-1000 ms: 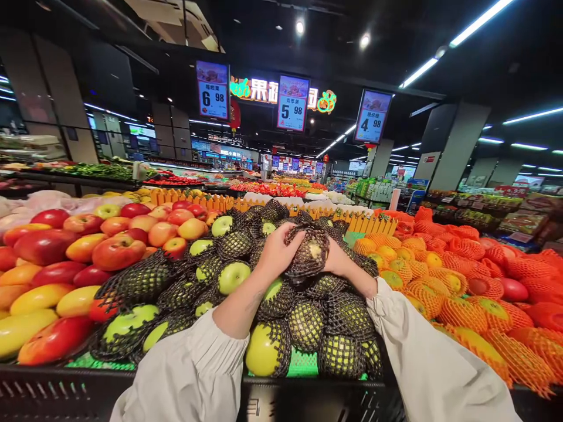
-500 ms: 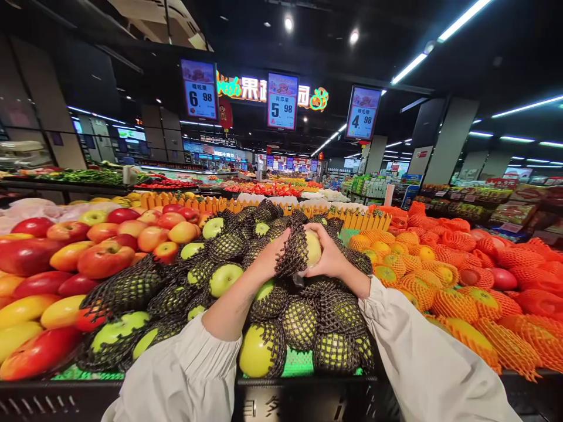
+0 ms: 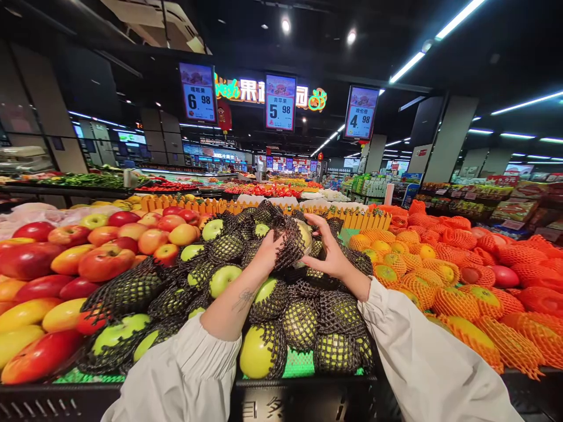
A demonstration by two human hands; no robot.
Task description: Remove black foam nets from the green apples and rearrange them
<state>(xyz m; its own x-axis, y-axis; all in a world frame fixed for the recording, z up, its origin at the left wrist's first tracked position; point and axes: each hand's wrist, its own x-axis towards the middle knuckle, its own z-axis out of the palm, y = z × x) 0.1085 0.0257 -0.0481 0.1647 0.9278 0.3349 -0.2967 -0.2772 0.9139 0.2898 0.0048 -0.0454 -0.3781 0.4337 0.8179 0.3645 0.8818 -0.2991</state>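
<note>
A green apple [image 3: 304, 235] in a black foam net [image 3: 287, 245] is held up over the middle of the fruit display. My left hand [image 3: 269, 253] grips it from the left, fingers closed around the net. To its right, my right hand [image 3: 329, 251] is open and curved, thumb and fingers spread, with a gap between palm and apple. Whether its fingertips touch the apple I cannot tell. Below both hands lie several more netted green apples [image 3: 299, 322], and one with its side bare [image 3: 256, 351] at the front.
Red and yellow apples [image 3: 105, 261] are piled at the left. Oranges in orange nets [image 3: 453, 293] and fruit in red nets [image 3: 528, 264] fill the right. A low orange picket fence [image 3: 365, 221] runs behind. The black crate edge [image 3: 308, 384] is in front; price signs [image 3: 280, 102] hang above.
My right hand has loosened from the apple and moved slightly right, its fingers opening. My left hand has shifted a little left with the netted apple, and the net now covers more of it.
</note>
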